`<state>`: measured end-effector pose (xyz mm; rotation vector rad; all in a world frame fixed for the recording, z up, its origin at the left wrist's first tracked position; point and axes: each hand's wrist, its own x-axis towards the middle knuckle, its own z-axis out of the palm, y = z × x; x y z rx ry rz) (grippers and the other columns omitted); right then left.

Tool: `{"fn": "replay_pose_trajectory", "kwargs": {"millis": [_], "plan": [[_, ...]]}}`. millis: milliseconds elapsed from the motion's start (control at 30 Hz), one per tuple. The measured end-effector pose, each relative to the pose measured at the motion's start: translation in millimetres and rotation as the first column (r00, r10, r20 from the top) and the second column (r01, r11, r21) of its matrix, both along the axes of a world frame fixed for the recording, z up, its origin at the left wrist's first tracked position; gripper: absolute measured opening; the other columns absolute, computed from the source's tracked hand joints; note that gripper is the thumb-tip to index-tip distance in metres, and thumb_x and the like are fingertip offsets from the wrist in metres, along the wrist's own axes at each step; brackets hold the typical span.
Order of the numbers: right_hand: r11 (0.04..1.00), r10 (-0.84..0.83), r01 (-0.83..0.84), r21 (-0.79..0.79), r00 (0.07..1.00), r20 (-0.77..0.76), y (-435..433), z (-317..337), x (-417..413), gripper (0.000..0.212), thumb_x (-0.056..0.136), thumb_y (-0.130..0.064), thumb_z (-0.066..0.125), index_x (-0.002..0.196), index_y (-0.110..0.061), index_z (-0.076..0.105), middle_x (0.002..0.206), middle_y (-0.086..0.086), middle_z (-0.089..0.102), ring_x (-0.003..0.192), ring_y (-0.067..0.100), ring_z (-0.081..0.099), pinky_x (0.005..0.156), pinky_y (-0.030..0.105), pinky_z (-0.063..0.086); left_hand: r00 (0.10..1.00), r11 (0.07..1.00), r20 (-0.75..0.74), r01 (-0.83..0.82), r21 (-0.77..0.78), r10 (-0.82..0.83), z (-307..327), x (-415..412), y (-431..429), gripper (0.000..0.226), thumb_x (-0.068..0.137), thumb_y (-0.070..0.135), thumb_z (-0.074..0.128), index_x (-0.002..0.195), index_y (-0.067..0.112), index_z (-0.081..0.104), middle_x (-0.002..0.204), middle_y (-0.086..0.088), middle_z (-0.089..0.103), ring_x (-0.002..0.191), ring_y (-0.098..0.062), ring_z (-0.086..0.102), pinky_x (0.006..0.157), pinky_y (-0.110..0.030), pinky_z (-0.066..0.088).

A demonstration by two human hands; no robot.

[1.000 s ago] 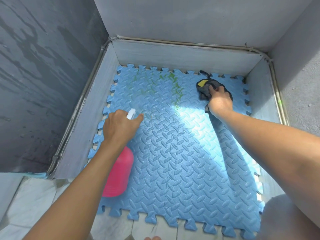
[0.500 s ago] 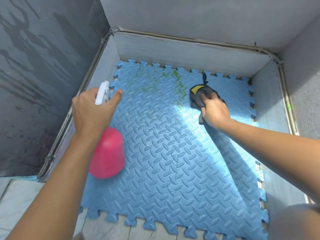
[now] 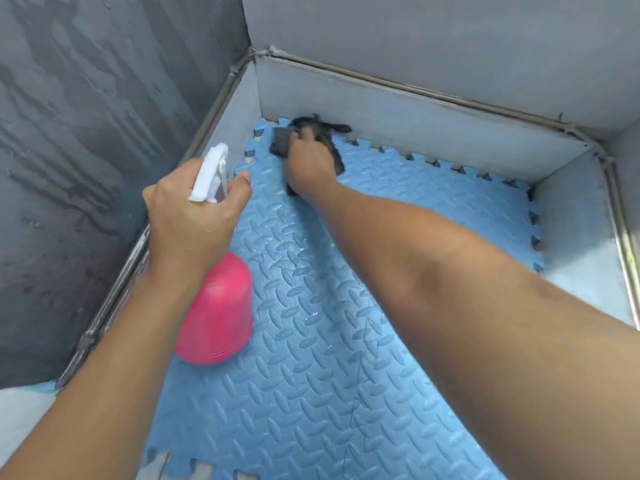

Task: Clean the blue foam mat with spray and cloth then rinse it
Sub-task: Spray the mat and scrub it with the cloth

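Observation:
The blue foam mat [image 3: 398, 209], with a diamond-tread surface and jigsaw edges, lies flat in a grey walled corner. My right hand [image 3: 310, 164] presses a dark cloth [image 3: 282, 142] onto the mat's far left corner, against the back wall. My left hand [image 3: 194, 216] grips a pink spray bottle [image 3: 216, 313] by its white trigger head [image 3: 209, 173], held above the mat's left side with the nozzle pointing toward the far corner. My right forearm crosses the mat's middle and hides part of it.
Low grey walls [image 3: 415, 119] with a metal rim enclose the mat on the left, back and right. A dark, water-streaked wall [image 3: 86, 133] rises on the left. Pale floor tile [image 3: 20, 417] shows at the near left.
My right hand has swept the cloth leftward across the far part of the mat into the far left corner. The green marks seen earlier no longer show. My left hand has lifted the bottle.

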<state>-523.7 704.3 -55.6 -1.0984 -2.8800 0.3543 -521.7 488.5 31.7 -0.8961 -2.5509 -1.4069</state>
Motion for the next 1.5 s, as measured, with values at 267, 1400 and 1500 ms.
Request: {"fn": "replay_pose_trajectory", "kwargs": {"millis": [267,1400,1500], "plan": [[0.85,0.526,-0.526,0.01,0.848,-0.061,-72.9,-15.4,119.4,0.053,0.089,-0.026,0.067,0.14,-0.025,0.053,0.125,0.009,0.055,0.096,0.032,0.061,0.072,0.04,0.053,0.999,0.999,-0.035,-0.014,0.038,0.015,6.1,8.7,-10.4,0.036,0.09,0.033,0.064,0.064,0.02,0.042,0.051,0.006,0.041,0.055,-0.029,0.044,0.067,-0.041,0.045],[0.881,0.47,-0.451,-0.142,0.871,0.146,11.5,14.1,257.4,0.067,0.101,-0.055,0.044,0.157,-0.021,0.032,0.164,0.003,0.027,0.153,0.024,0.02,0.124,0.039,0.021,0.999,0.998,0.039,0.026,0.061,-0.028,-4.5,8.8,-7.0,0.041,0.089,0.045,0.067,0.078,0.006,0.06,0.065,-0.016,0.06,0.061,-0.043,0.065,0.057,-0.053,0.058],[0.919,0.394,-0.386,-0.08,0.905,0.16,3.5,-6.5,241.4,0.07,0.103,-0.058,0.023,0.161,-0.02,0.016,0.169,-0.002,0.011,0.157,0.022,0.001,0.127,0.045,0.012,0.999,0.997,0.027,0.04,0.067,-0.042,-3.5,10.5,-7.2,0.039,0.09,0.043,0.067,0.076,0.007,0.059,0.064,-0.015,0.06,0.06,-0.044,0.065,0.057,-0.053,0.058]]}}
